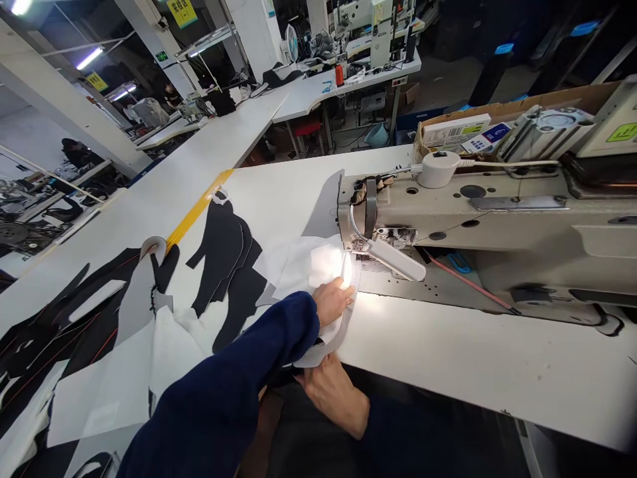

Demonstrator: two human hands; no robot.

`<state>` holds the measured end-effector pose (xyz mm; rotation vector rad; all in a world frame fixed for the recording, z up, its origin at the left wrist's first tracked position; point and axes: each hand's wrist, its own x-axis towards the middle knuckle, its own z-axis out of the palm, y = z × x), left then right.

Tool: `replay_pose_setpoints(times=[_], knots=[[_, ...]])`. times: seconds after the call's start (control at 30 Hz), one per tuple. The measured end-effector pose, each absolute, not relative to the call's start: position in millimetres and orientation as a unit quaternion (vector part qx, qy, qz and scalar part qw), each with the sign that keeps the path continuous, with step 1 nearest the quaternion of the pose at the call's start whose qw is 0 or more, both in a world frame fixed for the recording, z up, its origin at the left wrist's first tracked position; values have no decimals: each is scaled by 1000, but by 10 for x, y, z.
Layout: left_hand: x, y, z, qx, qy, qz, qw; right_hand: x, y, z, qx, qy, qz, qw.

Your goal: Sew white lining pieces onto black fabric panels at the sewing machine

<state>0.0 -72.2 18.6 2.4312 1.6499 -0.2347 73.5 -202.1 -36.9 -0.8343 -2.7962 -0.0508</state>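
Note:
A light grey and white fabric piece (343,326) lies under the lit head of a sewing machine (378,219) and reaches to the table's front edge. My left hand (334,303) rests on this fabric just in front of the needle area, fingers bent and closed on it. Lower down, at the table edge, my right hand (334,393) has its fingers closed round the fabric's near end; its fingertips are partly hidden. A small lamp (397,259) lights the sewing spot brightly, so the needle cannot be made out.
Black cut pieces (226,255) lie left of the machine. Further left is a pile of black, grey and white pieces (99,385). Yellow tape (196,211) crosses the white table (448,358). A cardboard box (542,99) stands behind the machine.

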Motion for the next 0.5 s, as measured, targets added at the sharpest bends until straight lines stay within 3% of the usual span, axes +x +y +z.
replay_pose_setpoints(times=[0.3,0.5], knots=[[38,-387,110,819,564,-37,99,838,-1822,-345,-318,-937,-11,141],[106,-202,59,806,580,-2,115,862,-1687,-284,-338,-933,-21,118]])
